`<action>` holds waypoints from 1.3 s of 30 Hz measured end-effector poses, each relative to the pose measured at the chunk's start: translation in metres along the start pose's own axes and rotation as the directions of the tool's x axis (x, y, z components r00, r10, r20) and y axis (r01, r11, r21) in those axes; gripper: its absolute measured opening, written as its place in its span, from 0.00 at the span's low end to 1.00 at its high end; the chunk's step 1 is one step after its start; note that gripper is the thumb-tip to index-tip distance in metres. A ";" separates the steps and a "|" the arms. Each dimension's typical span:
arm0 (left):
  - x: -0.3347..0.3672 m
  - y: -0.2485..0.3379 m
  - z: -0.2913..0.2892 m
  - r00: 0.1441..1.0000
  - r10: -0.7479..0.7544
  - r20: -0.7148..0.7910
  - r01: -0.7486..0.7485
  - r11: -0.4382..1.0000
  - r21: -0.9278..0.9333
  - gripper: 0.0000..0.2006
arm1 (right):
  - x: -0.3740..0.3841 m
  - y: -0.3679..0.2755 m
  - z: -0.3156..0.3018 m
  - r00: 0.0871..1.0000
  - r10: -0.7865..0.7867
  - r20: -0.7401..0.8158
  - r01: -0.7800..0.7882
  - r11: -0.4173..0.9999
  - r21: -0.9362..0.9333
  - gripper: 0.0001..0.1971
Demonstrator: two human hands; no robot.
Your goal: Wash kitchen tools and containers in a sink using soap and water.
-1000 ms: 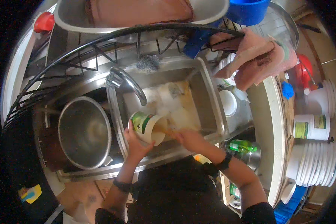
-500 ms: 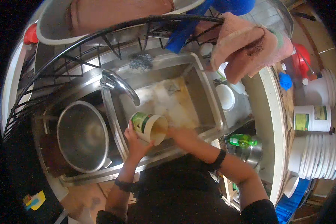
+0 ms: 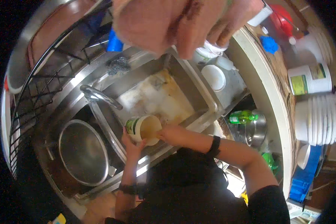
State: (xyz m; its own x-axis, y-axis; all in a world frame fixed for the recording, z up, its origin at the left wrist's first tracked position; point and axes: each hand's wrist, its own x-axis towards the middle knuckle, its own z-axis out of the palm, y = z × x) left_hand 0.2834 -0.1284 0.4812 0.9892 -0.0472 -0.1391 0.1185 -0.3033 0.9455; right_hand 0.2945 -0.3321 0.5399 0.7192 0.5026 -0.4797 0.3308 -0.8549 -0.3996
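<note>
My left hand (image 3: 132,145) is closed around a white plastic tub (image 3: 137,128) with a green label, held tilted over the near part of the sink basin (image 3: 201,89). The tub's mouth faces right and toward me, and a yellowish-brown tint shows inside. At the right side of that mouth is my right hand (image 3: 173,134), its fingers curled at the rim. Whatever those fingers hold, if anything, is hidden. Behind the tub arches a chrome faucet (image 3: 102,98). Pale, cloudy water (image 3: 145,95) with brownish patches lies in the basin.
Left of the basin stands a large metal bowl (image 3: 82,153). Overhead, a black wire rack (image 3: 44,76) and a pink cloth (image 3: 149,24) hang close. A steel scrubber (image 3: 118,65) rests behind the faucet. Green bottles (image 3: 243,117) and stacked white buckets (image 3: 317,119) are at right.
My right hand has come up against the tub's mouth, which now faces me more. The whole view has turned, so the pink cloth appears nearer and further left.
</note>
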 end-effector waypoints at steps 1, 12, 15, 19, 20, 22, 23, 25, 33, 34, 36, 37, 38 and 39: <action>0.001 -0.004 0.001 1.000 -0.014 0.001 0.014 0.997 0.082 0.53 | 0.000 -0.003 0.005 0.992 0.026 -0.123 -0.015 0.996 0.089 0.11; -0.002 -0.008 -0.002 0.995 -0.042 -0.086 0.055 0.985 0.161 0.52 | 0.000 0.002 0.011 0.975 0.172 -0.138 -0.136 0.961 0.240 0.12; 0.002 -0.004 0.000 0.993 0.024 -0.113 -0.010 0.992 0.126 0.52 | 0.000 0.000 0.009 0.978 0.118 -0.170 -0.077 0.970 0.230 0.11; 0.003 -0.011 -0.002 0.998 -0.017 -0.060 0.025 0.991 0.133 0.51 | 0.000 -0.003 0.007 0.968 0.177 -0.180 -0.114 0.942 0.314 0.12; 0.003 -0.006 -0.002 0.998 -0.055 -0.021 0.057 0.987 0.150 0.51 | 0.000 -0.001 0.007 0.982 0.148 -0.115 -0.108 0.947 0.301 0.12; -0.001 0.001 0.000 0.999 -0.022 -0.024 0.024 0.995 0.102 0.51 | -0.006 -0.007 -0.005 0.965 0.188 -0.181 -0.118 0.932 0.343 0.12; -0.002 0.003 0.002 1.000 0.012 -0.027 -0.010 0.999 0.053 0.51 | -0.008 -0.008 -0.010 0.942 0.232 -0.244 -0.125 0.914 0.386 0.12; -0.003 -0.006 0.003 0.999 0.032 -0.006 -0.031 0.996 0.086 0.51 | -0.004 0.000 0.010 0.955 0.196 -0.221 -0.115 0.935 0.335 0.11; -0.005 -0.009 0.000 0.991 -0.096 0.090 0.083 0.986 0.142 0.48 | -0.009 -0.010 0.017 0.968 0.231 -0.099 -0.202 0.949 0.242 0.11; -0.004 -0.016 -0.001 0.996 -0.065 0.059 0.053 0.982 0.181 0.48 | -0.007 -0.010 0.021 0.966 0.236 -0.109 -0.206 0.951 0.231 0.12; -0.002 -0.024 -0.005 0.999 -0.037 0.023 0.031 0.974 0.223 0.47 | -0.007 -0.013 0.019 0.966 0.232 -0.117 -0.203 0.955 0.218 0.13; 0.001 -0.027 -0.007 0.994 -0.100 0.041 0.092 0.983 0.161 0.46 | -0.009 -0.015 0.012 0.981 0.184 -0.059 -0.170 0.967 0.192 0.13; 0.003 -0.029 -0.008 0.985 -0.160 0.062 0.154 0.983 0.099 0.45 | -0.011 -0.017 0.008 0.991 0.135 0.000 -0.133 0.977 0.168 0.15; 0.007 -0.022 -0.006 0.985 -0.156 0.071 0.149 0.984 0.099 0.45 | -0.009 -0.010 0.015 0.990 0.144 -0.003 -0.141 0.975 0.169 0.15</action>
State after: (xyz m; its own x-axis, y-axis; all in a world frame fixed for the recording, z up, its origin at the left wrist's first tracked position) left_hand 0.2881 -0.1162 0.4611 0.9499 -0.0663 -0.3056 0.2554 -0.3994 0.8805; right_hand 0.2750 -0.3262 0.5366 0.7613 0.3738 -0.5298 0.1175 -0.8831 -0.4543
